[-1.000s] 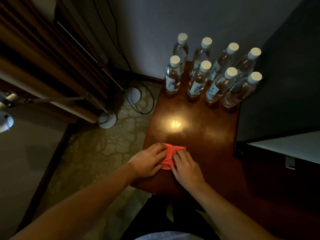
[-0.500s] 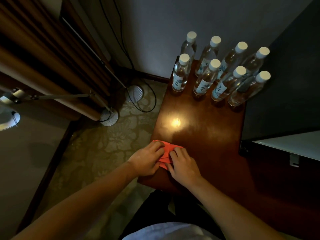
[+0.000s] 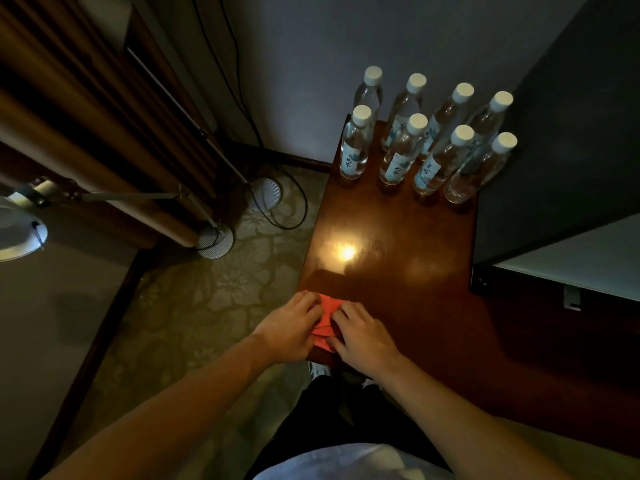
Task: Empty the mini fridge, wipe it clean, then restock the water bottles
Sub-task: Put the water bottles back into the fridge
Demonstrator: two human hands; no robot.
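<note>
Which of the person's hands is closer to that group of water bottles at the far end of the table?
Right, narrowly. The right hand rests on the red cloth on the side below the water bottles; the left hand holds the cloth's other side, by the table's left edge.

Both forearms are bare from the lower edge of the view up to the wrists, with no sleeve, watch, band or ring to be seen on them. The left hand point(image 3: 289, 329) and the right hand point(image 3: 363, 336) wear no gloves. A light, whitish garment point(image 3: 346, 462) covers the torso at the bottom edge, with dark trousers point(image 3: 346, 414) just beyond it.
</note>
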